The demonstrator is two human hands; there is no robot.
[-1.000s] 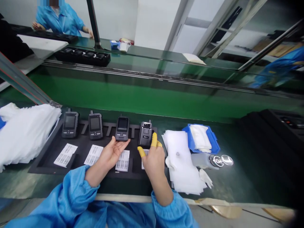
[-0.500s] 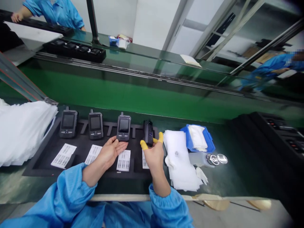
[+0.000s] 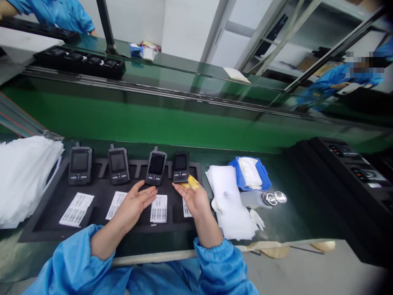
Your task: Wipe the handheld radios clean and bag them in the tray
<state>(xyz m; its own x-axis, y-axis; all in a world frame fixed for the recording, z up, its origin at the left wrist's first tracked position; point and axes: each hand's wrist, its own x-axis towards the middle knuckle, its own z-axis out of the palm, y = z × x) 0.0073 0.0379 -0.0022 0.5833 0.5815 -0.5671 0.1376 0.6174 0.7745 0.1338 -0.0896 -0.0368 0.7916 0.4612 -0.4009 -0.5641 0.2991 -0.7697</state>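
Four-slot black foam tray (image 3: 101,223) holds handheld radios with small screens. My left hand (image 3: 135,203) is open, palm up, with fingers stretched just below the third radio (image 3: 156,168); whether they touch it I cannot tell. At the lower edge of the rightmost radio (image 3: 181,167) is my right hand (image 3: 196,200), open and palm up, with yellow finger cots on some fingertips. That radio lies screen up, and no antenna shows on it. Further left are another radio (image 3: 118,166) and the leftmost one (image 3: 80,166). White label sheets (image 3: 159,209) lie in the tray's lower part.
White bags (image 3: 27,180) are heaped at left. To the right lie white sheets (image 3: 229,205), a blue bin (image 3: 264,176) with white cloths, and a bottle (image 3: 251,199). Black foam trays (image 3: 344,184) are stacked far right. People in blue stand beyond the green partition (image 3: 153,119).
The rightmost radio has turned from its side to screen up, and my right hand's grip on it has loosened. My left hand has shifted slightly down and left. The view has shifted.
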